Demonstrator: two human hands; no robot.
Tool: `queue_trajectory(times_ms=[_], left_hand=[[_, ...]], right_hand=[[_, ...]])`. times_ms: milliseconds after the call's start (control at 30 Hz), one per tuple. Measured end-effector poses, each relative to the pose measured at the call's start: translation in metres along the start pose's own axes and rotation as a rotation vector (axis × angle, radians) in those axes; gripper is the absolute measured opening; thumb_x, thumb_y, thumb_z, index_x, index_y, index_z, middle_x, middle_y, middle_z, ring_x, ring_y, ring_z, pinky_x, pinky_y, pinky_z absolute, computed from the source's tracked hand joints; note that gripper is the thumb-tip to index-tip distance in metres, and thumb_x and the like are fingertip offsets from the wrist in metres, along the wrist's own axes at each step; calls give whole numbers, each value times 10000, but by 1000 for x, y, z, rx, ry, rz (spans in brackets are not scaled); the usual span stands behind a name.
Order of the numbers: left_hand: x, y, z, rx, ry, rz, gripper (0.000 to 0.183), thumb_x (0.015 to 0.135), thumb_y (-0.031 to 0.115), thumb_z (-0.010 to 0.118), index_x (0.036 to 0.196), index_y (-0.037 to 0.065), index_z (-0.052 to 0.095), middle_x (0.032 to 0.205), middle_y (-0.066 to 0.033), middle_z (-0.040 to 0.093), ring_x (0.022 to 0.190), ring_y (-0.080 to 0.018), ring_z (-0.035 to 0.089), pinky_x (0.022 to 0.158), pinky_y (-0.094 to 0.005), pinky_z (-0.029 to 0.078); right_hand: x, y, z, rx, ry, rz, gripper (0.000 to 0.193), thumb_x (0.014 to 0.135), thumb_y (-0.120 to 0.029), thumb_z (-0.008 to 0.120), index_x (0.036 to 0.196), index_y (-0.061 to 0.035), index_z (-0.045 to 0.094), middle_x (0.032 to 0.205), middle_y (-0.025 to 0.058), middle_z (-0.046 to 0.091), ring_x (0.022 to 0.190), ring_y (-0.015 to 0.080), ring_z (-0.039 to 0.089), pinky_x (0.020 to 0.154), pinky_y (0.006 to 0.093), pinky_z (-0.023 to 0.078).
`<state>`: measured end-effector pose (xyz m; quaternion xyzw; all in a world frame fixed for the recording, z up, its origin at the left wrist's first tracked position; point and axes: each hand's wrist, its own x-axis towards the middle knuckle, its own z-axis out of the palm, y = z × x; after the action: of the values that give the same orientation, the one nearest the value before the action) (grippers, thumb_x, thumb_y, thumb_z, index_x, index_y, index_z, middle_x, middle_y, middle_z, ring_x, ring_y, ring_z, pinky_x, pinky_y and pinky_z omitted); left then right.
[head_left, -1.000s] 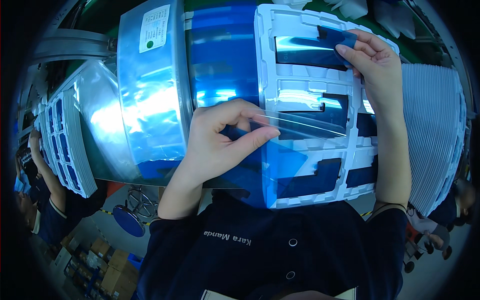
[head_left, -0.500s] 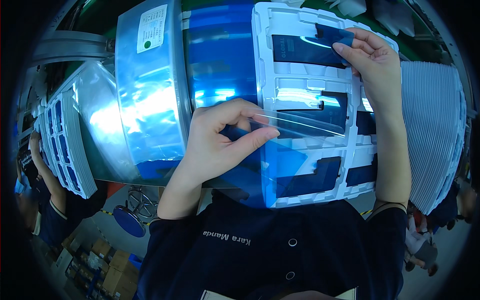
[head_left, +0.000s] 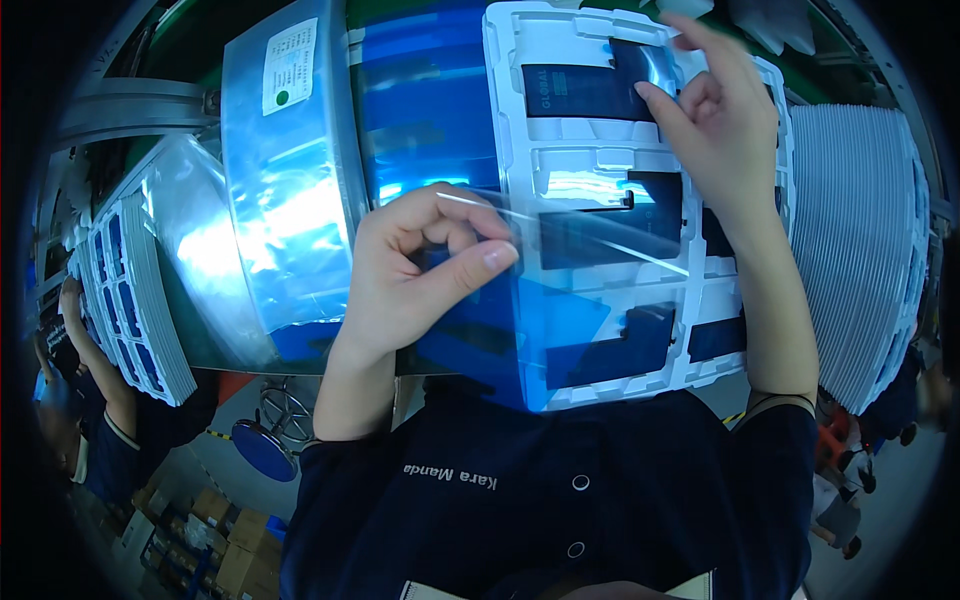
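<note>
My left hand (head_left: pixel 420 265) pinches a sheet of clear plastic film (head_left: pixel 600 245) between thumb and fingers. The film stretches rightward over a white moulded tray (head_left: pixel 512 160), with a blue-tinted part hanging down at the tray's near left corner. Seated in the tray's pockets are several flat black notched pieces that look like phone batteries. My right hand (head_left: pixel 722 125) is over the far part of the tray, its index finger stretched out and its thumb apart. It holds nothing. The thumb tip is beside the far black battery-like piece (head_left: pixel 580 92), which lies in its pocket.
Left of the tray are a stack of blue film sheets (head_left: pixel 425 120) and a clear bag of sheets (head_left: pixel 285 165) with a white label. A tall stack of white trays (head_left: pixel 855 240) stands at the right. More filled trays (head_left: pixel 140 300) and a co-worker's arm (head_left: pixel 95 345) are at the far left.
My right hand has let go of the far black battery-like piece and spread its fingers. My left hand has shifted slightly left with the clear film. The view has moved a little.
</note>
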<state>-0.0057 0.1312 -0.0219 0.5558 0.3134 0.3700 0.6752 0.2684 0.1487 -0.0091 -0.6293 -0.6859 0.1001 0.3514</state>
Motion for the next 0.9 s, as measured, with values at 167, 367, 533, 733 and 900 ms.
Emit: queue_trajectory(times_ms=[167, 367, 533, 733, 900], left_hand=[[-1, -3, -8, -196, 110, -50, 167, 868, 74, 654, 1008, -1, 601, 732, 17, 611, 619, -7, 495, 586, -159, 361], [5, -3, -5, -263, 166, 17, 303, 974, 247, 460, 1129, 2, 547, 1094, -89, 588, 918, -148, 596, 817, -256, 460], [8, 9, -3, -507, 5, -190, 780, 950, 603, 85, 1240, 4, 493, 1149, -170, 587, 996, -298, 605, 850, -332, 491], [8, 3, -3, -286, 65, -194, 553, 747, -67, 716, 1239, 27, 481, 1064, -108, 623, 962, -136, 617, 819, -254, 532], [8, -2, -4, -58, 100, -28, 483, 757, -51, 721, 1184, 26, 510, 1017, -86, 631, 919, -111, 611, 760, -211, 512]], right_hand=[[-23, -30, -10, 878, -326, 85, 491, 807, -34, 709, 1260, -1, 523, 1031, 52, 616, 767, 41, 554, 615, 194, 467], [-42, -61, -12, 1046, -694, 479, 401, 842, -17, 663, 1219, 46, 543, 896, 45, 643, 730, 60, 579, 671, 192, 470], [-39, -56, -10, 750, -324, 70, 214, 842, 64, 557, 994, 5, 696, 1031, 110, 665, 882, 148, 639, 756, 254, 514], [-38, -49, -3, 702, -317, -32, 315, 896, 34, 466, 1175, -2, 608, 1218, 159, 579, 1039, 219, 601, 881, 307, 484], [-39, -55, -3, 1046, -469, 435, 369, 867, -66, 652, 1220, -18, 555, 1036, 81, 655, 860, 102, 622, 749, 217, 500]])
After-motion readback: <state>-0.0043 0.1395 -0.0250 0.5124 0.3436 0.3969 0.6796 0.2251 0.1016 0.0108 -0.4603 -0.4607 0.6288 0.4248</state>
